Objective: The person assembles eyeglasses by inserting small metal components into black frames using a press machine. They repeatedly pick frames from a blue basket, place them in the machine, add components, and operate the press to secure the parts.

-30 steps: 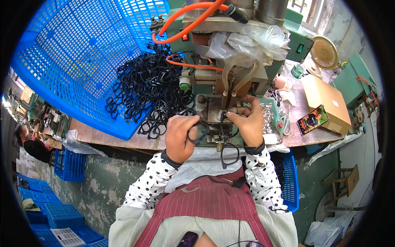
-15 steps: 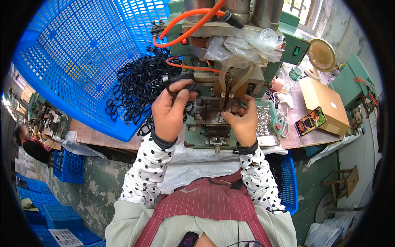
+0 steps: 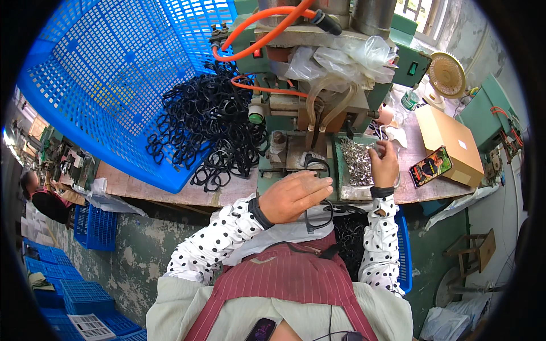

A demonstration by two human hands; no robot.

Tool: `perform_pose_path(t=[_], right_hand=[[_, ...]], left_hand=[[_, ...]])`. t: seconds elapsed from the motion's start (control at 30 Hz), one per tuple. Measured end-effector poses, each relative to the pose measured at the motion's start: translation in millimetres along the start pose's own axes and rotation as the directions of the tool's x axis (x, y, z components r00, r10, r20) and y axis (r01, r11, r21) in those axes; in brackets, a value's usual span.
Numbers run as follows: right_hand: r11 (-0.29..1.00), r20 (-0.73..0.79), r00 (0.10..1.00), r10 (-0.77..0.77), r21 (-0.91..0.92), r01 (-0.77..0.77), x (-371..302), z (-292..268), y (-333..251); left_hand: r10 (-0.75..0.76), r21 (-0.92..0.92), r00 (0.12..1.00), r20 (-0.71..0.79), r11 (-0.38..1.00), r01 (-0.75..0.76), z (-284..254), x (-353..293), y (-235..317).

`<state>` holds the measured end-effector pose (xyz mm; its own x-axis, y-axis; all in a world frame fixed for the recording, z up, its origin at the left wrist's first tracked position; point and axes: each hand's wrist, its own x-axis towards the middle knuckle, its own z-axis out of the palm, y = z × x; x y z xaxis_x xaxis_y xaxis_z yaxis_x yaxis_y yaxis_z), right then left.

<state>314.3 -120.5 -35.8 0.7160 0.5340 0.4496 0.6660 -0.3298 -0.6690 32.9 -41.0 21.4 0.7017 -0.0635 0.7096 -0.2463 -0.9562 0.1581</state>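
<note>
My left hand is just in front of the bench press, fingers stretched side by side and palm down. A thin black plastic loop shows above and below its fingers and seems gripped underneath, where my thumb is hidden. My right hand is over the right side of a tray of small shiny metal pieces. Its thumb and fingertips are curled close together; whether a piece is between them is too small to see. Several black loops lie heaped to the left of the press.
A large blue basket lies tipped at the left, spilling loops onto the bench. Another blue basket with black loops stands below the bench edge. At the right are a phone, a cardboard box and a fan. Orange hoses cross the press.
My left hand has moved down and right, from beside the heap to in front of the press. My right hand has left the press and moved right to the metal pieces.
</note>
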Motion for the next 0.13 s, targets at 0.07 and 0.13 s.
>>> perform_pose_path(t=[0.07, 0.13], right_hand=[[0.992, 0.108, 0.992, 0.070, -0.110, -0.058, -6.4, 11.9, 34.8], [0.949, 0.151, 0.981, -0.120, -0.272, 0.158, -17.9, 8.7, 21.5]], left_hand=[[-0.006, -0.027, 1.000, 0.014, 1.000, 0.006, 0.0, -0.2, -0.9], [-0.012, -0.019, 1.000, 0.026, 1.000, 0.013, -1.5, 0.3, -0.9]])
